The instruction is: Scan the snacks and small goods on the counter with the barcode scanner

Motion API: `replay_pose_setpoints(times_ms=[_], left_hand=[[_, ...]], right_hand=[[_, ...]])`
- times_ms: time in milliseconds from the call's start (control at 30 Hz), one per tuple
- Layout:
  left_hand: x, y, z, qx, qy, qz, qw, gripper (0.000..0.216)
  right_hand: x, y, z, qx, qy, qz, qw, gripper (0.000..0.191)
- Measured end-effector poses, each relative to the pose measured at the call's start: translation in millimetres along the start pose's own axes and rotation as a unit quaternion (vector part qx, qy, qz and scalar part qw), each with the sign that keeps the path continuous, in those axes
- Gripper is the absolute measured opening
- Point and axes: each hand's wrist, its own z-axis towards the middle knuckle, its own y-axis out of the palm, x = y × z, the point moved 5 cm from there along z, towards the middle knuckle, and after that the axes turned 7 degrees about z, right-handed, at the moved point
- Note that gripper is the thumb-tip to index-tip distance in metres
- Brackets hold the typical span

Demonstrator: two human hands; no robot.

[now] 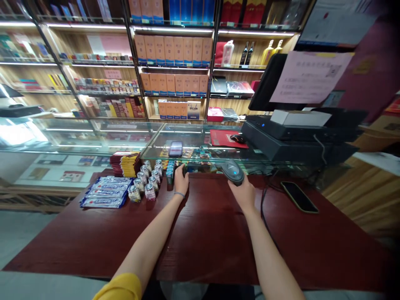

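Note:
My right hand [244, 193] is wrapped round the handle of a dark grey barcode scanner [233, 171], whose small blue light is on. Near the far edge of the wooden tabletop, my left hand [181, 182] closes on a small dark item [183, 168], mostly hidden by the fingers. Just left of that hand stands a row of small blue-topped packs [169, 171]. Beyond them come two rows of small clear jars [150, 191] with silvery lids. Blue-and-white long packets [108, 191] lie flat farther left, and red and yellow packets [129, 163] are piled behind them.
A phone [300, 196] lies on the right of the dark red tabletop [206, 237], near the scanner's cable [264, 212]. Behind is a glass counter [193, 129] with a small screen device [175, 148], a mouse [236, 138] on a red mat, and a monitor [270, 81].

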Motion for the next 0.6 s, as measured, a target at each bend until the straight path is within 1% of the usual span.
replay_pose_setpoints(times_ms=[133, 233, 300, 367, 433, 500, 600], left_hand=[[1.5, -3.2, 1.9, 0.019, 0.012, 0.012, 1.0, 0.029], [4.6, -5.3, 1.2, 0.022, 0.005, -0.012, 1.0, 0.019], [6.7, -5.5, 0.0, 0.011, -0.011, -0.066, 0.998, 0.018], [6.7, -3.8, -1.8, -0.025, -0.057, -0.16, 0.985, 0.024], [5.1, -1.9, -5.2, -0.075, -0.131, -0.265, 0.952, 0.032], [3.4, -3.6, -10.3, -0.119, -0.204, -0.352, 0.906, 0.038], [1.3, -13.0, -18.2, -0.167, -0.276, -0.444, 0.836, 0.044]], right_hand=[[-0.9, 1.5, -6.1, 0.0, -0.008, 0.013, 1.0, 0.049], [-3.2, 2.6, -9.6, 0.002, -0.01, 0.009, 1.0, 0.049], [-5.5, 3.6, -12.0, -0.002, -0.015, 0.015, 1.0, 0.047], [-8.4, 4.2, -15.1, -0.014, -0.021, 0.026, 0.999, 0.044], [-12.3, 3.9, -19.0, -0.027, -0.03, 0.039, 0.998, 0.043], [-18.0, 3.2, -23.6, -0.041, -0.047, 0.053, 0.997, 0.044], [-30.1, 4.6, -31.9, -0.073, -0.093, 0.066, 0.991, 0.05]])
